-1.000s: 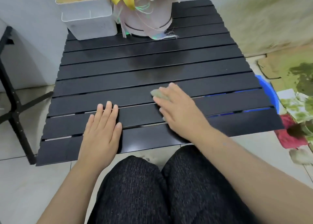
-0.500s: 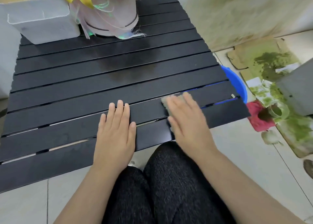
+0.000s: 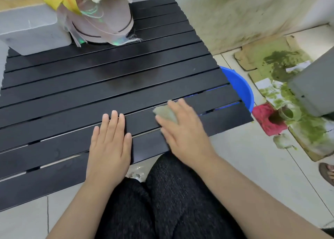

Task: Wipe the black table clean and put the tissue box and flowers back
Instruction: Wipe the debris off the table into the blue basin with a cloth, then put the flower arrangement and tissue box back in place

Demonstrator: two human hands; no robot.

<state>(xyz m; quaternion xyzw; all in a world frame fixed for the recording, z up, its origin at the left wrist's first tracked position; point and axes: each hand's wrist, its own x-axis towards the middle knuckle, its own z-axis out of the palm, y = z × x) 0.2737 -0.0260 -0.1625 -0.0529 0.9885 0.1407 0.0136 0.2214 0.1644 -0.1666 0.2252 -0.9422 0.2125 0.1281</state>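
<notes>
Slippage is the main worry. The right grip (image 3: 182, 128) lies flat on a small greenish wad (image 3: 165, 113), fingers nearly straight over it and pressing it to the desk (image 3: 126, 72) rather than pinching it. Only the wad's far corner pokes out ahead of the fingertips. With nothing curled round it, a quick stroke could leave the wad behind or drag it into the slat gap that runs under this grip.

Outward of the right grip the desk ends, and a blue basin (image 3: 238, 86) sits below that edge. A stroke carried too far that way may sweep the wad off.

The left grip (image 3: 110, 141), fingers straight and close together and holding nothing, rests on the near slats just inward of the right one, seemingly steadying the desk. The slats show uneven gaps, so leaning hard may shift them.

Well ahead of both grips, at the far edge, stand the tissue box (image 3: 32, 30) and the flowers (image 3: 101, 19), side by side. A dull patch, perhaps damp, lies between them and the grips, and wiping up to it risks catching the trailing ribbon.
</notes>
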